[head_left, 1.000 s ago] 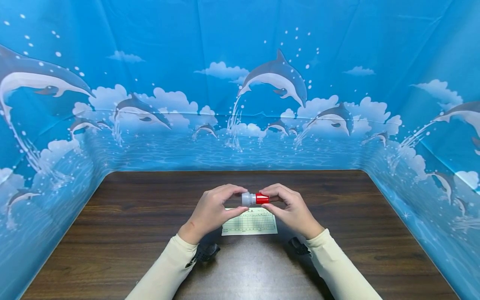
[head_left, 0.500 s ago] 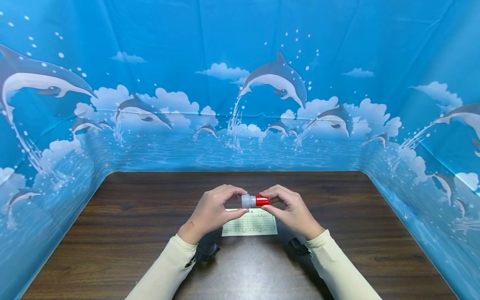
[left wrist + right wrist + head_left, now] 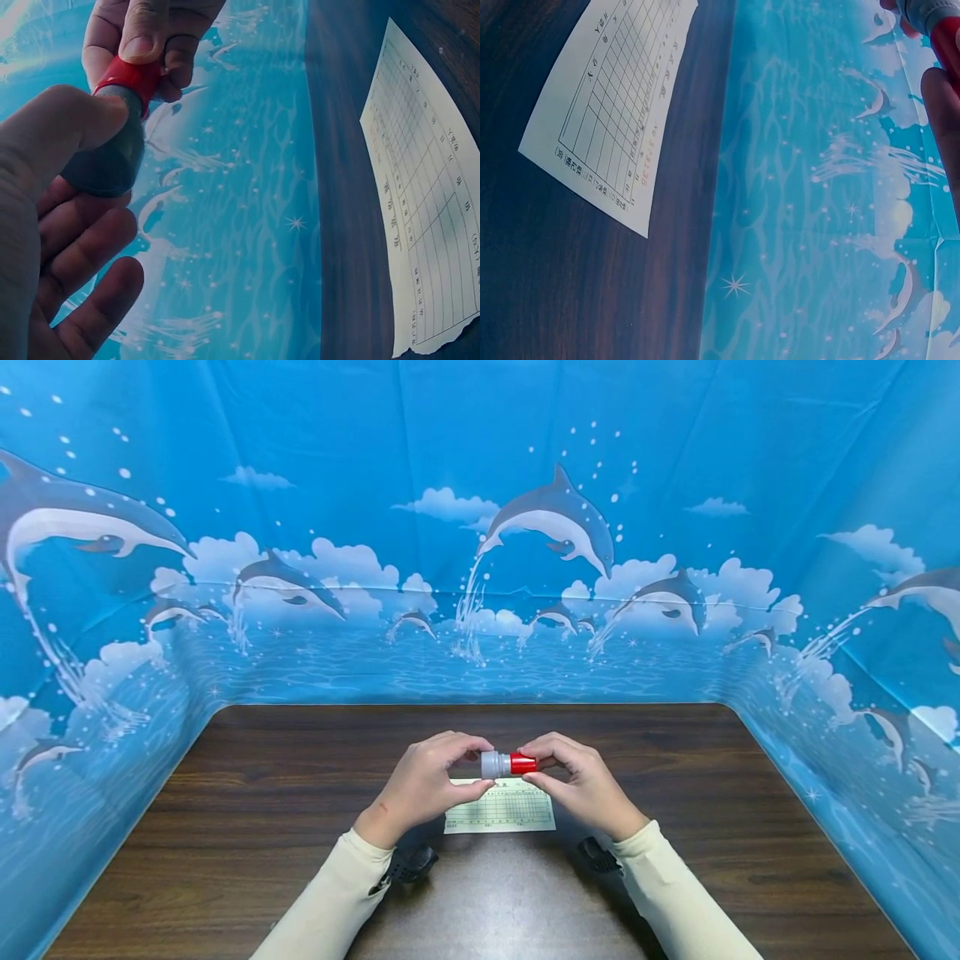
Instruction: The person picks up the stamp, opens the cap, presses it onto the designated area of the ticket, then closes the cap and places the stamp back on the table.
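Dolphin backdrop [image 3: 322, 435] above; lower centre, left hand [image 3: 423, 787] pinches grey part [image 3: 491, 765], right hand [image 3: 583, 782] red part [image 3: 523, 763], joined, neither set down.

Head view forward and down, wrist views nearer, cylinder [image 3: 504, 765] in all three

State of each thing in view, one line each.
Left grip: pinching the grey part
Right grip: pinching the red part
Grey part: held sideways, end to end with the red part
Red part: held sideways; can't tell if fully seated on the grey part
Paper form: on the table, printed side up, one short edge ragged
Backdrop: upright behind the table, creased
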`<state>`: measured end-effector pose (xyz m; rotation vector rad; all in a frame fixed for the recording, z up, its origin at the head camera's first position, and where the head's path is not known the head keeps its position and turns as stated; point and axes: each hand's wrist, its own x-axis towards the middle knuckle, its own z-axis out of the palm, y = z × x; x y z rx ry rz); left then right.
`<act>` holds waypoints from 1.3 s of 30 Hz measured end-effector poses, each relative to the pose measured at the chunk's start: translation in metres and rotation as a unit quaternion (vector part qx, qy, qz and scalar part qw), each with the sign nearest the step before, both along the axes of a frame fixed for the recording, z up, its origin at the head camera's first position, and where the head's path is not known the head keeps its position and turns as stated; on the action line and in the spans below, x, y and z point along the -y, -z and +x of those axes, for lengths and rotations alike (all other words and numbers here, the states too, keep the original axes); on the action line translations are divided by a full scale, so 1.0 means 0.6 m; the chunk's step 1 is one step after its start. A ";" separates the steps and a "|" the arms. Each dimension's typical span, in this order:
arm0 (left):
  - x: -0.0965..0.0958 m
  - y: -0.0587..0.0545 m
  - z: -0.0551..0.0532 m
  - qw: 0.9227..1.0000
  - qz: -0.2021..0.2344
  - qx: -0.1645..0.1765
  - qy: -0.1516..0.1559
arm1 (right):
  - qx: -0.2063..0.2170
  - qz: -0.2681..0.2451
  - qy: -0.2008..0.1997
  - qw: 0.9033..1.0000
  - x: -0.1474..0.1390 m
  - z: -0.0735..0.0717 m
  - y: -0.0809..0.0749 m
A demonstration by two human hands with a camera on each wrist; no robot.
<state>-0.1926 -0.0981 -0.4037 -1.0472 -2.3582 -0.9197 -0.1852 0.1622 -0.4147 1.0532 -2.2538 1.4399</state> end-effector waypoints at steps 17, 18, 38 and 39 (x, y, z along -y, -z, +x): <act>0.021 -0.001 -0.017 0.999 0.016 -0.015 -0.028 | 0.004 -0.014 0.019 1.000 -0.012 -0.009 -0.003; 0.021 -0.001 -0.017 0.999 0.015 -0.013 -0.030 | 0.006 -0.013 0.021 1.000 -0.011 -0.010 -0.003; 0.020 -0.001 -0.016 0.998 0.019 0.021 -0.050 | -0.006 -0.022 0.083 0.996 -0.019 -0.017 0.000; 0.020 -0.001 -0.016 0.998 0.018 0.021 -0.050 | -0.007 -0.022 0.088 0.996 -0.019 -0.017 0.001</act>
